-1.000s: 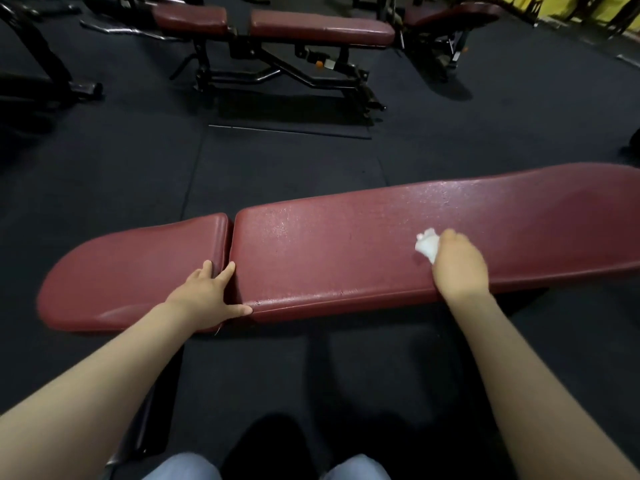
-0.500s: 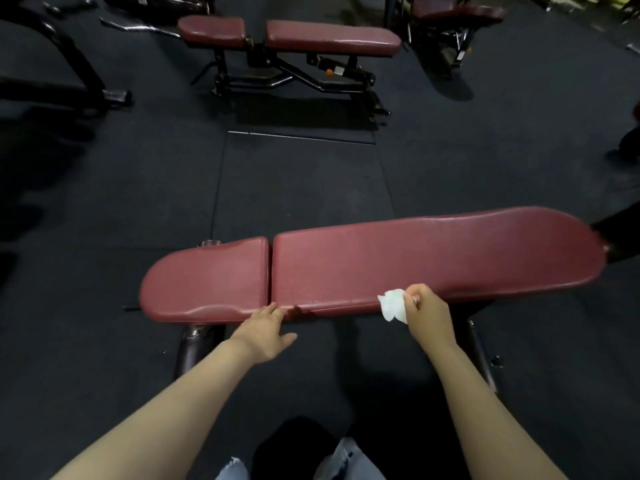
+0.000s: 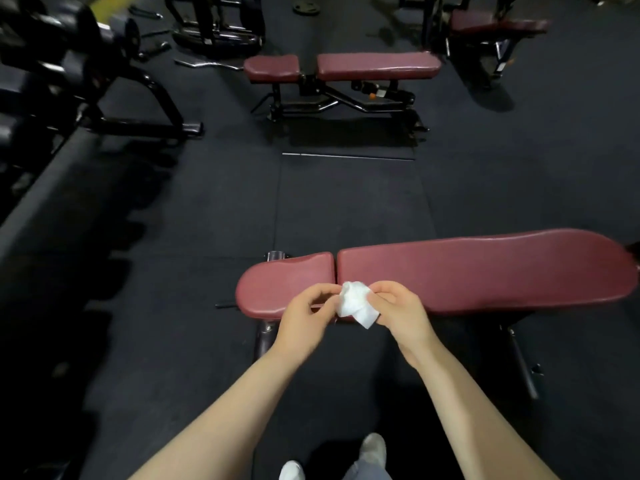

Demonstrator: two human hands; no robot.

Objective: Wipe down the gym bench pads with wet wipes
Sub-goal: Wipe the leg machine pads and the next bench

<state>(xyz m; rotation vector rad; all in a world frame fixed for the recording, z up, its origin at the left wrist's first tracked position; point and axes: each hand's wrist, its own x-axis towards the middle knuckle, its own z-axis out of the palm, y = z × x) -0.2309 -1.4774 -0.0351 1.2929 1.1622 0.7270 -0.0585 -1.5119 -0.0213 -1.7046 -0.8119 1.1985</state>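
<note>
Lifting off the long pad (image 3: 485,268), the wet wipe (image 3: 356,303) now hangs above the pad seam, pinched by left hand (image 3: 304,315) and right hand (image 3: 401,311); probably refolding before wiping the seat pad (image 3: 277,282).

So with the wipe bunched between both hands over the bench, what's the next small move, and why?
Probably spread the wet wipe open to a fresh face: it is crumpled, pinched between the left hand and right hand off the pads, over the gap between the short pad and long pad.
</note>
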